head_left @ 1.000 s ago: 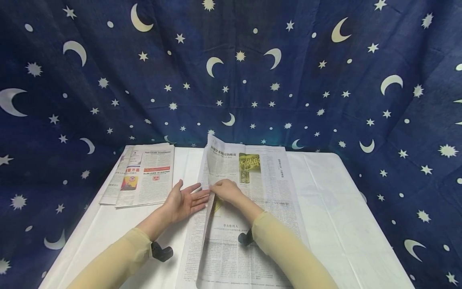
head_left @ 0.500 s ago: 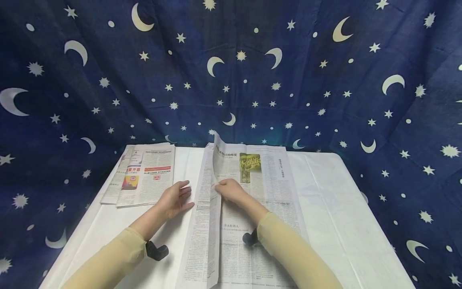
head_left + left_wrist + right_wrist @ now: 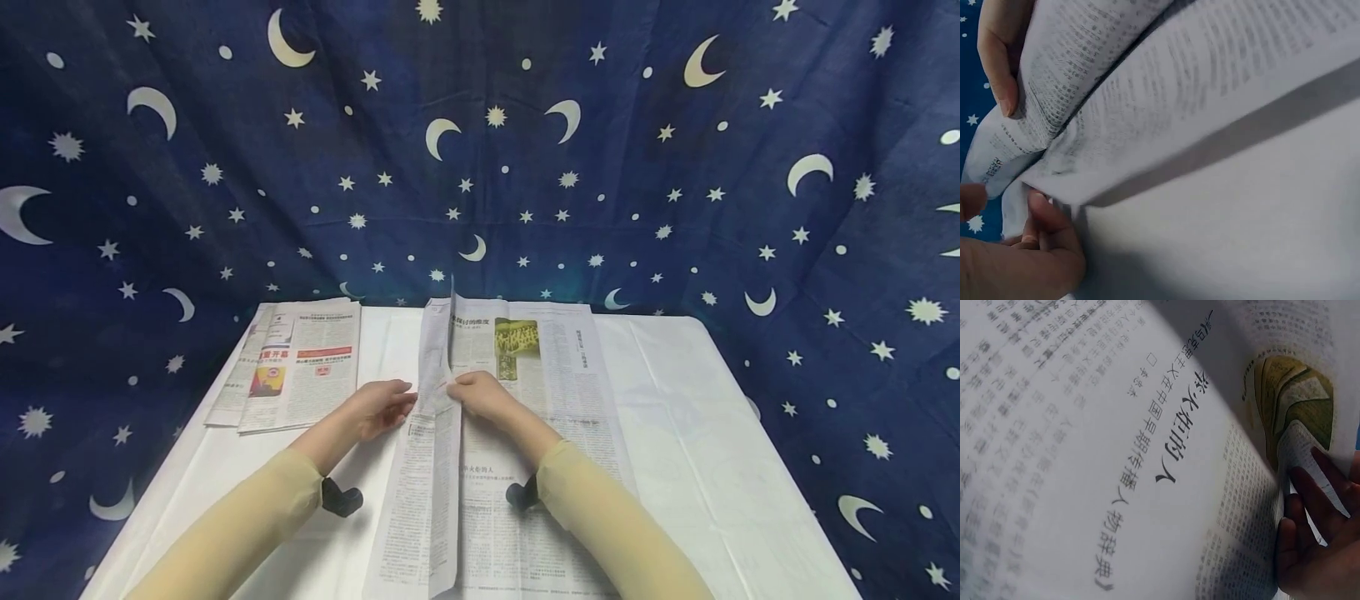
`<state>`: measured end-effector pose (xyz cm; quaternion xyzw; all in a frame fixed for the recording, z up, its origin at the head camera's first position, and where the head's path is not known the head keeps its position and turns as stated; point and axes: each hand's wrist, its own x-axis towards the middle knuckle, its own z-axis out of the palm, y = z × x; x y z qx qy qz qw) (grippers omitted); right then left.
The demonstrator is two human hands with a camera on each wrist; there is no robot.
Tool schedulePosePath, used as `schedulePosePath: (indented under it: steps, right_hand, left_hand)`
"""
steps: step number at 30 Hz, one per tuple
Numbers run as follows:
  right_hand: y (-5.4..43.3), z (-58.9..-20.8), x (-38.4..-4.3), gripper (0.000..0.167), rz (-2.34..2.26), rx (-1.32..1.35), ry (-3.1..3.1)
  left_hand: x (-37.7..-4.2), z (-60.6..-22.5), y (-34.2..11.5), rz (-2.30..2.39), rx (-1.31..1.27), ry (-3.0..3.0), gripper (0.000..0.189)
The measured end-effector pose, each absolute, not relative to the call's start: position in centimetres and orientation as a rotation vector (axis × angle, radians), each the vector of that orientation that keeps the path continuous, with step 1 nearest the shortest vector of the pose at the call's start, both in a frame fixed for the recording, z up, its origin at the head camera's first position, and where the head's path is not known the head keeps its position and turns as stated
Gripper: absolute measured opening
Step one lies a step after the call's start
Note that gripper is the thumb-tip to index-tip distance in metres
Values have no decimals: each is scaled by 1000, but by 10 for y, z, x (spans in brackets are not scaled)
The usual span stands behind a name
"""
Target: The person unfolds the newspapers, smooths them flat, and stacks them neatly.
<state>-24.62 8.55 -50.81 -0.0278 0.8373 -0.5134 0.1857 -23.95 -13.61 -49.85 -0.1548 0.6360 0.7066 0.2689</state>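
Note:
An open newspaper (image 3: 547, 500) lies across the middle of the white table, with its left-hand page (image 3: 442, 500) standing up in a raised, curved flap. My right hand (image 3: 483, 396) grips the edge of that flap between thumb and fingers. The right wrist view shows the same hand's fingers (image 3: 1307, 506) behind the curling sheet, beside a printed green-and-yellow picture. My left hand (image 3: 381, 408) is at the newspaper's left edge. In the left wrist view its fingertips (image 3: 1041, 206) are right at the lower sheet's edge, while the thumb (image 3: 971, 201) stands apart from them.
Several folded newspapers (image 3: 315, 375) lie overlapped at the table's back left. The white-covered table (image 3: 690, 467) extends to the right of the open newspaper. A dark blue curtain (image 3: 480, 167) with moons and stars hangs behind the table.
The right hand has moved slightly right, drawing the raised page with it and baring more of the sheet beneath. The left hand drew back from the page, turned over, and came to the newspaper's left edge.

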Motion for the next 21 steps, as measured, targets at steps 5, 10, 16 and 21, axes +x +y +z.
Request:
schedulePosePath:
  steps: [5,10,16,21]
  right_hand:
    - [90,-510,-246,24,-1486,-60,2349]
    - [92,-513,-244,23,-1515,-110,2384]
    - [91,-518,-240,22,-1582,-135,2442]
    - [90,-518,-238,41,-1704,-70,2385]
  left_hand:
    - [-242,-499,-128,1793,-242,1829,36]
    - [-239,-499,-124,1773,-121,1860,51]
    - [-237,-505,-127,1780,-178,1978,65]
    - [-237,-513,-131,1754,-170,2127,82]
